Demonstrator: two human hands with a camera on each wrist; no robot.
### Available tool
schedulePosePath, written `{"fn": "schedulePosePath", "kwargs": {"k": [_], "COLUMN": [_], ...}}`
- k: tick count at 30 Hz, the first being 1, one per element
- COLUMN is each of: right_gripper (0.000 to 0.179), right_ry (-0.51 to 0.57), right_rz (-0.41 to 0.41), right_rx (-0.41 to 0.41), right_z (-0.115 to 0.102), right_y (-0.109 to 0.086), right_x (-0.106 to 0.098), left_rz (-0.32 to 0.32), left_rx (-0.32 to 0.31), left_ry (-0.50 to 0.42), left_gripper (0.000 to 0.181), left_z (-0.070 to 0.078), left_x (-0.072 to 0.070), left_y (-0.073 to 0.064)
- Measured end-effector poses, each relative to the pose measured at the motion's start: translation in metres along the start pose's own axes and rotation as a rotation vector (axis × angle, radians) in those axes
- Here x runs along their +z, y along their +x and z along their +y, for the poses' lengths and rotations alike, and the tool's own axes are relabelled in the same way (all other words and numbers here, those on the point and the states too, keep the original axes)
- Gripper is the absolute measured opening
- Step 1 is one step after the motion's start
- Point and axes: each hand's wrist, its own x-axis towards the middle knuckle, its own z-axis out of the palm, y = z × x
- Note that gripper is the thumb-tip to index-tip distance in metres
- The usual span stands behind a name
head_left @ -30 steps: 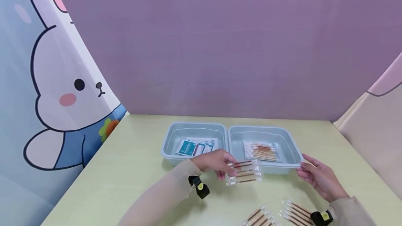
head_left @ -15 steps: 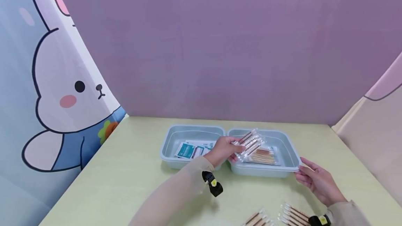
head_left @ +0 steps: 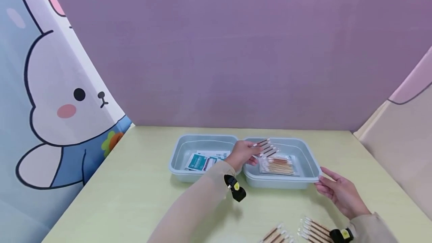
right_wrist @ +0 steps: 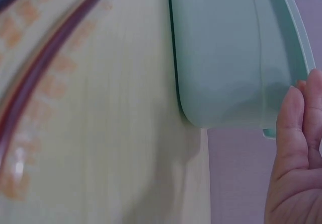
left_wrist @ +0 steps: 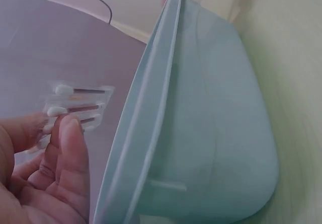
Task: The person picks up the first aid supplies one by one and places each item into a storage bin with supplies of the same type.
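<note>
My left hand (head_left: 240,155) pinches a clear packet of cotton swabs (head_left: 268,148) over the right light-blue plastic basin (head_left: 280,183). In the left wrist view the thumb and forefinger hold the packet (left_wrist: 80,103) by one end, with white swab tips and dark sticks showing. Below it inside that basin lies a flat packet of swabs (head_left: 280,166) with pale and reddish sticks. My right hand (head_left: 342,195) grips the basin's rim at the near right corner, thumb and fingers at the edge; in the right wrist view its fingers (right_wrist: 292,128) reach up to the rim.
The left light-blue basin (head_left: 187,176), close beside the other, holds teal-and-white flat packets (head_left: 199,161). Two more clear packets of swabs, one at front centre (head_left: 276,234) and one by the right wrist (head_left: 314,231), lie on the pale table (head_left: 118,198). A purple backdrop (head_left: 216,48) stands behind.
My left hand has carried the swab packet from in front of the basins up and over the right basin, tilting it. The right hand has stayed at the rim.
</note>
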Motion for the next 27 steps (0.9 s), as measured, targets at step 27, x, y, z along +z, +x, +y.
{"fn": "schedulePosePath", "kwargs": {"k": [27], "right_gripper": [0.032], "right_ry": [0.002], "right_rz": [-0.032], "right_rx": [-0.014], "right_z": [-0.004], "right_y": [0.0], "right_x": [0.002], "left_rz": [-0.063], "left_rx": [-0.078], "left_ry": [0.286], "left_gripper": [0.014], "left_z": [0.02], "left_x": [0.008], "left_y": [0.015]}}
